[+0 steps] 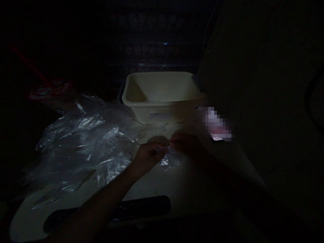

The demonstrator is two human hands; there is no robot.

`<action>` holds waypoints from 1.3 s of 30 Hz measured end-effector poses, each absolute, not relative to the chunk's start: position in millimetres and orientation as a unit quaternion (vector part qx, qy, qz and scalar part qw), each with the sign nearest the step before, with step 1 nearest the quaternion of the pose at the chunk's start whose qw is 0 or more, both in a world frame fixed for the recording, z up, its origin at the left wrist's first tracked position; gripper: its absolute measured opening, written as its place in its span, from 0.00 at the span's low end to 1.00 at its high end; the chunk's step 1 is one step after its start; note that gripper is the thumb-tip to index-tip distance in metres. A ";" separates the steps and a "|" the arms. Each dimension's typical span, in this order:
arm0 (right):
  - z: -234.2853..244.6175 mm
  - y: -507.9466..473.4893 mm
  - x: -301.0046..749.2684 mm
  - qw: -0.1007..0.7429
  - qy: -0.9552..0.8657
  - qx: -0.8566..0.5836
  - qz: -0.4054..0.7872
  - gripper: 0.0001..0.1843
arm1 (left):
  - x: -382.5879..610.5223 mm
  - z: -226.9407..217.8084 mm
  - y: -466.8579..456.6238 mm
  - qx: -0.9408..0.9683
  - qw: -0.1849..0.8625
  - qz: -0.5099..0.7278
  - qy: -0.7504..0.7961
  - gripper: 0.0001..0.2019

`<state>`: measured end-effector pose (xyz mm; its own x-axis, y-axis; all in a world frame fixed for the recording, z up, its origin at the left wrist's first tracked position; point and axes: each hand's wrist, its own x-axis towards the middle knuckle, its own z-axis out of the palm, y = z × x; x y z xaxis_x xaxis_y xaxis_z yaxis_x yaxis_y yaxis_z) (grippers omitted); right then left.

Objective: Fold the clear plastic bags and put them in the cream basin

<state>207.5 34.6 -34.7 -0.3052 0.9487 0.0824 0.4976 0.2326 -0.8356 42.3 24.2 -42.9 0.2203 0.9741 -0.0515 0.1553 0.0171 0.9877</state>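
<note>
The scene is very dark. My left hand (pixel 148 156) and my right hand (pixel 186 143) meet near the middle of a pale table (pixel 192 192). Both pinch the top edge of a small clear plastic bag (pixel 169 160) that hangs between them just above the table. The fingers of both hands are closed on the bag's rim. I cannot make out what the bag holds, if anything.
A cream plastic tub (pixel 162 96) stands behind the hands. A heap of crumpled clear plastic bags (pixel 83 145) covers the table's left side. A red and white packet (pixel 50 91) lies far left. A dark long object (pixel 113 211) lies near the front edge.
</note>
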 end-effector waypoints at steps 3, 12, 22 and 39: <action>-34.0 35.5 207.2 0.296 -0.729 -0.521 0.330 0.08 | 43.0 -43.9 23.3 0.595 0.515 0.387 0.480 0.04; -33.8 35.0 205.6 0.293 -0.727 -0.513 0.349 0.08 | 40.7 -43.9 24.7 0.608 0.496 0.390 0.482 0.06; -33.5 36.1 208.4 0.286 -0.741 -0.521 0.312 0.10 | 40.3 -40.2 22.5 0.589 0.483 0.410 0.502 0.08; -40.6 43.6 220.0 0.321 -0.735 -0.527 0.282 0.11 | 40.8 -39.6 25.2 0.580 0.556 0.373 0.464 0.08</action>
<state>220.0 43.6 -40.6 -0.2394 0.9551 0.1745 0.5939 0.2862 -0.7520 40.8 25.2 -39.6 0.2909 0.9532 -0.0827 0.1229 0.0485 0.9912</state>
